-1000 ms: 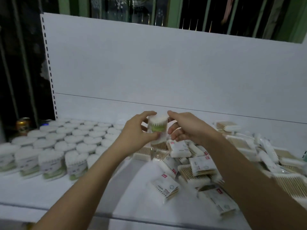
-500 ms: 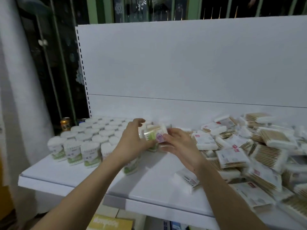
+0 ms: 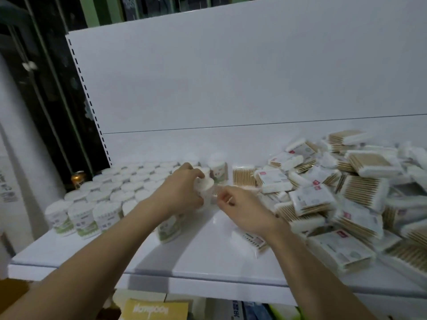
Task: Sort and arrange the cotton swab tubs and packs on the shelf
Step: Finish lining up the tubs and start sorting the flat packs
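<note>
Left of the fingers, many round white cotton swab tubs with green labels (image 3: 97, 199) already stand in neat rows on the white metal shelf (image 3: 208, 257), while to their right the flat clear packs of wooden-stick swabs (image 3: 346, 195) lie in an unsorted heap, so roughly half the sorting seems left. The left hand (image 3: 182, 192), arm stretched forward, curls round one blurred white tub (image 3: 204, 187) at the rows' right edge. The right hand (image 3: 242, 206) is just beside it, fingers loosely curled; whether they pinch anything I cannot tell.
</note>
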